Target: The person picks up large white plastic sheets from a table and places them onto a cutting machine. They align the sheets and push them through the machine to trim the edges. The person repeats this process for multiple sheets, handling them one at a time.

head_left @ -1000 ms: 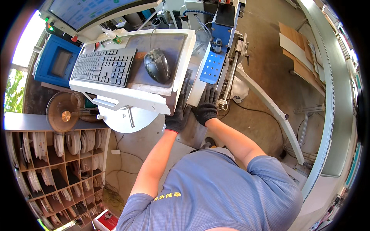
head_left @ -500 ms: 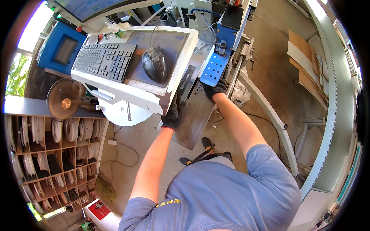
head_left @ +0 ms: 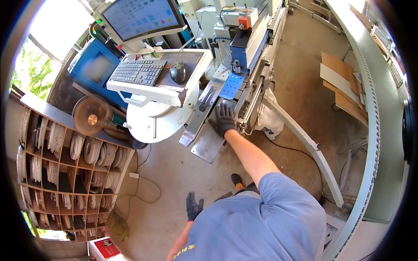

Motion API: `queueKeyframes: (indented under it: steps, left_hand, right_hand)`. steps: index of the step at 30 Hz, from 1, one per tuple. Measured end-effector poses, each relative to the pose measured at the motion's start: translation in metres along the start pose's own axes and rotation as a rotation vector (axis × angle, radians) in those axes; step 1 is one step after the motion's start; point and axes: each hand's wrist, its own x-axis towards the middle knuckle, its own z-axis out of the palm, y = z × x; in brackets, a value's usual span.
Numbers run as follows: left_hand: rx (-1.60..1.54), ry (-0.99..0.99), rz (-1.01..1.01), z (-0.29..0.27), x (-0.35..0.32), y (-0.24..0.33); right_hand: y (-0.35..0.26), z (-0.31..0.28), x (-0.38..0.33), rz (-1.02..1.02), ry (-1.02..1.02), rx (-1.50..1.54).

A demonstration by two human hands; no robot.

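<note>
1. Where the head view looks down on the machine, the right hand [head_left: 223,119], in a dark glove, lies palm down with its fingers stretched out and clasped around nothing. It is over a grey metal sheet [head_left: 210,146], just short of the near edge of a blue plate with holes [head_left: 233,86]; how firmly it presses, I cannot tell.
2. In the same view, the metal sheet juts out at the machine's near end, beside a slotted metal bar [head_left: 197,118] on its left.
3. Also there, the left hand [head_left: 193,206], gloved too, hangs beside the body above the floor, fingers spread and nothing visible in it, well apart from the sheet.
4. Left of the bar, a keyboard [head_left: 138,72] and a mouse [head_left: 178,73] rest on a white stand [head_left: 146,90], near a round white table [head_left: 167,123].
</note>
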Motion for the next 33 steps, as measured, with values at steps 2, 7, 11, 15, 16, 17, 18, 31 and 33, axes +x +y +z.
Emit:
queueKeyframes:
  steps: [2,7,11,15,16,17,18,31,33]
  left_hand:
    - [-0.342,0.044,-0.286,0.04,-0.06,-0.069]
    - [-0.046,-0.394,-0.434,0.074,-0.146,-0.107]
    - [0.016,-0.807,-0.328,0.123,-0.186,-0.11]
    - [0.097,-1.051,-0.103,0.158,-0.189,-0.08]
    - [0.124,-1.088,-0.034,0.161,-0.182,-0.07]
    - [0.147,-1.118,0.037,0.167,-0.171,-0.056]
    - [0.151,-1.105,0.067,0.168,-0.164,-0.046]
    - [-0.489,-0.436,1.3,0.127,-0.271,0.571]
    - [-0.634,-0.568,1.367,0.147,-0.33,0.657]
  right_hand:
    - [-0.011,-0.004,-0.064,-0.111,0.042,-0.003]
    - [0.036,-0.056,-0.279,-0.097,-0.059,0.137]
    - [0.139,-0.138,-0.455,0.287,-0.182,-0.035]
    - [0.217,-0.262,-0.589,0.766,0.025,-0.523]
    - [0.248,-0.279,-0.634,0.838,0.181,-0.601]
    - [0.278,-0.295,-0.675,0.903,0.334,-0.689]
    - [0.275,-0.337,-0.681,1.064,0.355,-0.489]
    - [0.31,-0.435,-1.124,1.825,0.312,-0.157]
    - [0.313,-0.457,-1.129,1.82,0.291,-0.128]
